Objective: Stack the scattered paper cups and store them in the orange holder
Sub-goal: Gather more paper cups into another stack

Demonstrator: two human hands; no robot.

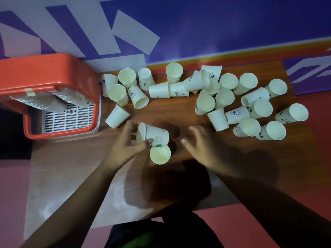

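Likely a shop or show stand: a big blue wall sign (215, 27) with huge white letters, a wooden worktop (161, 115) covered with paper cups (247, 127), a red floor (241, 226).

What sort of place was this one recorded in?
Probably an indoor event or promotional space, not a home: a wooden table set against a blue backdrop with large white lettering, and many printed paper cups scattered beside an orange holder.
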